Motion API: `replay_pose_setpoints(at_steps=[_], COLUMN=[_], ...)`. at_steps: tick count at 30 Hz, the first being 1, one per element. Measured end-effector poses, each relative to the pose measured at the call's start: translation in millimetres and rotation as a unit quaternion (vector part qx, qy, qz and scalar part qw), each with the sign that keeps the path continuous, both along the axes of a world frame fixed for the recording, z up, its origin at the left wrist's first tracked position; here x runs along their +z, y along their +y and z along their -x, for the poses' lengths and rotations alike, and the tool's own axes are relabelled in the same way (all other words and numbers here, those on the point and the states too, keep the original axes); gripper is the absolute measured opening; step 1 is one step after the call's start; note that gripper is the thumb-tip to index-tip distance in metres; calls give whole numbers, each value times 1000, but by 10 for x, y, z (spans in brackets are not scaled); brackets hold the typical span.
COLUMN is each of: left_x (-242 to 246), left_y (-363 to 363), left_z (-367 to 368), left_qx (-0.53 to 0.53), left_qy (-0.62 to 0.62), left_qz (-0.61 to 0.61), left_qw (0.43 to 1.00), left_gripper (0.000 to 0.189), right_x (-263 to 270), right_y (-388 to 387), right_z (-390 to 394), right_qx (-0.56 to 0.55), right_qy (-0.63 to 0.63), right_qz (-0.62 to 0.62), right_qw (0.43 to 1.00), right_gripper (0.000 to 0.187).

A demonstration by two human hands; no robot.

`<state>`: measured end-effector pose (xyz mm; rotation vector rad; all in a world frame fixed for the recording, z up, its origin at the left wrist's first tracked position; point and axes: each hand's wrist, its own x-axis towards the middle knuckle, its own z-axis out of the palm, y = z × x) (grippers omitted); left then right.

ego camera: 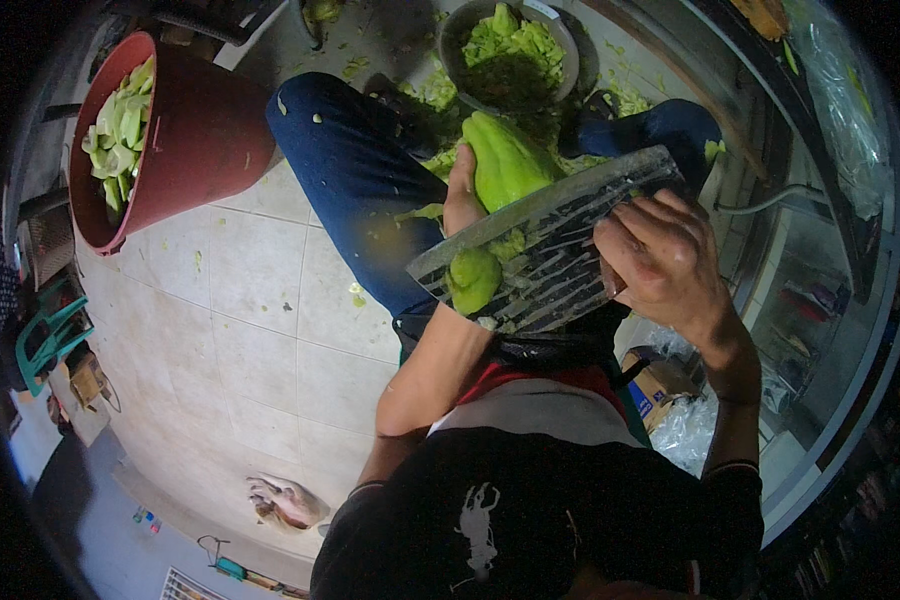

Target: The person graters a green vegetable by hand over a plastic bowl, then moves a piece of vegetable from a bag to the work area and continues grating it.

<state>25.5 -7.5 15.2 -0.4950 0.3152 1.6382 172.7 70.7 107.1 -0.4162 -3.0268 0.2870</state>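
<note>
A green chayote-like fruit (506,161) rests in my left hand (461,191), which is partly hidden behind a broad metal blade. My right hand (656,251) is closed around the handle of this wide cleaver (540,262), held tilted over my lap and against or just in front of the fruit. A cut green piece (474,280) clings to the blade's flat face near its left corner, with wet smears beside it. Beyond the fruit, a round bowl (570,71) between my feet contains chopped green pieces (517,41).
At the left a red plastic bucket (202,139) leans, holding pale green slices (124,127). Green scraps lie on the tiled floor (255,300). An animal, apparently a cat (289,501), lies lower left. A metal-framed glass case (802,300), cardboard box (656,386) and clear plastic (686,439) are at right.
</note>
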Motion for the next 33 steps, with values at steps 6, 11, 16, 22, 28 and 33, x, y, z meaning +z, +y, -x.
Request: replay_pose_setpoints(at_steps=[6,11,16,22,28,33], left_x=[161,299,137,50,361,337], left_y=[-69,64,5,-20,-87,-17], left_z=[-92,-108,-29,-73,-203,-246], left_qx=[-38,-66,-48,-31,-17,-43], left_qy=[57,70,101,57,23,104], left_qz=[25,100,66,28,33,62], left_qw=[997,990,992,997,999,992], left_gripper=[47,43,40,40,43,38], right_x=[-209,-245,200,191,-33,-278], right_y=[215,415,43,21,182,492], right_z=[-36,-198,-44,1,-80,-106], right_qx=[-117,-198,-25,-13,-110,-207], right_qy=[-31,21,4,-2,1,-9], right_qz=[11,101,69,74,61,114], right_qw=[993,975,997,997,992,972], right_gripper=[21,22,22,23,23,28])
